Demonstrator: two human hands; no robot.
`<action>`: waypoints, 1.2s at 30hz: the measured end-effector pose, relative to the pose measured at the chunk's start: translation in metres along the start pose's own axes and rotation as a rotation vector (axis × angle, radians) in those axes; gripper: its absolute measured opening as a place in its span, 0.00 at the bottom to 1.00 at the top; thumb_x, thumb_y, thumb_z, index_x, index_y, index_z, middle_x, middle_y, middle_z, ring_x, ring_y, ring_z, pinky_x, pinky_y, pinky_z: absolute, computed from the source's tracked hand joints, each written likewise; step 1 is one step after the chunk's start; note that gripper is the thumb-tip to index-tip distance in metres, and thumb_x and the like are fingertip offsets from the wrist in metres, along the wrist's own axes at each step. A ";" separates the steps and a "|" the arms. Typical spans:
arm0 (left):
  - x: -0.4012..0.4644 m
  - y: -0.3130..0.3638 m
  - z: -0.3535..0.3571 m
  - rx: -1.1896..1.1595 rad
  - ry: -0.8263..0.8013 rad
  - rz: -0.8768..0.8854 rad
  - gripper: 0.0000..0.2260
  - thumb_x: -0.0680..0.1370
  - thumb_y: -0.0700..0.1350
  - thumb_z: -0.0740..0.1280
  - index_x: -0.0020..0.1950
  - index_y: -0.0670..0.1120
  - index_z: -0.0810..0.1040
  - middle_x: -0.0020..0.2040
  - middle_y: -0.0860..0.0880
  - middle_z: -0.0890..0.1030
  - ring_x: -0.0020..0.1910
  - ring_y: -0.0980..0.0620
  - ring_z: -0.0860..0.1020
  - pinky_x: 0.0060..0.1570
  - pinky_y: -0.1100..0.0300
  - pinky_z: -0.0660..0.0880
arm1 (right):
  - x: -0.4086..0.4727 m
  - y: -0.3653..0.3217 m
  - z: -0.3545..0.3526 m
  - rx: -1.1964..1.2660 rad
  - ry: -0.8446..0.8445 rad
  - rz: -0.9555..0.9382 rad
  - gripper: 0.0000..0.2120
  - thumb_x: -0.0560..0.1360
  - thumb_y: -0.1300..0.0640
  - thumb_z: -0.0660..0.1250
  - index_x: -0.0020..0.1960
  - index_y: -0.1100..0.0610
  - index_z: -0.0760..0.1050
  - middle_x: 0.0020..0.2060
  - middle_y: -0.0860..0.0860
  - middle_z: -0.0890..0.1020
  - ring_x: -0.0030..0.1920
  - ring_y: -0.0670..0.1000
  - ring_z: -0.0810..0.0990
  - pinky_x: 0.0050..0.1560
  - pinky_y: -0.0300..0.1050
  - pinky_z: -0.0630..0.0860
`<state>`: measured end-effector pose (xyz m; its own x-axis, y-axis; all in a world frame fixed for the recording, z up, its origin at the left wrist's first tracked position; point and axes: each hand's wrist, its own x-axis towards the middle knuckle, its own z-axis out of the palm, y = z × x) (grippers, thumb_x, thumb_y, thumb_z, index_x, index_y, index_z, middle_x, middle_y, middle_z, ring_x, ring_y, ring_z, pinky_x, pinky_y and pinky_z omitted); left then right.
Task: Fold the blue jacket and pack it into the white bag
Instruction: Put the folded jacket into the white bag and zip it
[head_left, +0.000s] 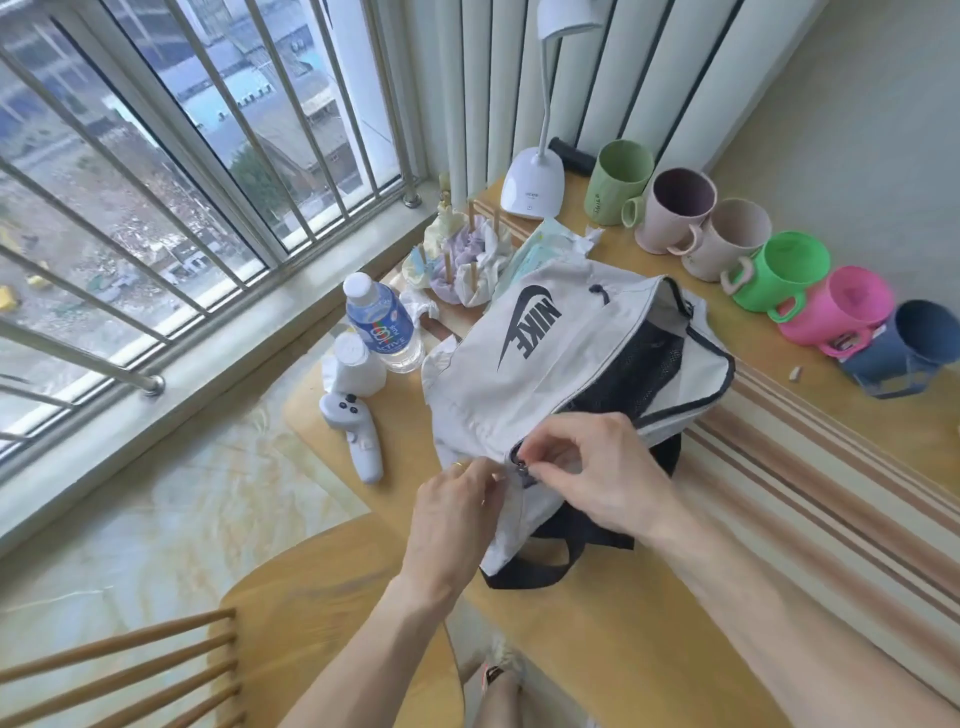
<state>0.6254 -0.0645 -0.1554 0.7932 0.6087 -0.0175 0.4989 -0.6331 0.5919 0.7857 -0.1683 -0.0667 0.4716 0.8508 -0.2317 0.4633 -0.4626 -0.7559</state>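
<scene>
Pinching the zip pull (521, 464), the right hand (602, 475) works at the near end of the bag (524, 364), while the left hand (457, 512) grips the fabric beside it. The bag lies on the table (649, 623), its top gaping, dark mesh inside. No jacket shows; whether it is packed cannot be told.

Soft window (156, 156) daylight, fisheye-bent edges
</scene>
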 end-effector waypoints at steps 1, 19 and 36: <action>0.001 -0.002 0.001 0.013 -0.004 -0.009 0.05 0.78 0.43 0.70 0.42 0.49 0.81 0.34 0.51 0.81 0.31 0.47 0.78 0.34 0.47 0.78 | 0.003 0.000 -0.009 -0.055 0.022 -0.023 0.06 0.71 0.63 0.74 0.45 0.54 0.85 0.39 0.44 0.87 0.41 0.42 0.85 0.46 0.40 0.82; 0.010 0.008 -0.008 0.206 -0.034 0.154 0.20 0.81 0.47 0.70 0.33 0.47 0.66 0.24 0.52 0.70 0.21 0.48 0.69 0.20 0.51 0.69 | 0.060 0.071 -0.072 -0.750 0.104 -0.125 0.11 0.73 0.74 0.64 0.47 0.63 0.81 0.40 0.55 0.80 0.38 0.58 0.79 0.40 0.48 0.75; -0.006 0.009 -0.007 0.298 -0.016 0.105 0.13 0.84 0.53 0.62 0.44 0.48 0.74 0.39 0.51 0.77 0.35 0.48 0.77 0.33 0.53 0.73 | 0.037 0.083 -0.091 -0.634 0.327 0.061 0.17 0.79 0.58 0.65 0.67 0.58 0.76 0.61 0.58 0.80 0.57 0.64 0.80 0.53 0.56 0.79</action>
<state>0.6222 -0.0704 -0.1444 0.8501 0.5264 0.0171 0.4925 -0.8059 0.3286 0.9098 -0.1978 -0.0825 0.6657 0.7462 0.0084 0.7287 -0.6476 -0.2225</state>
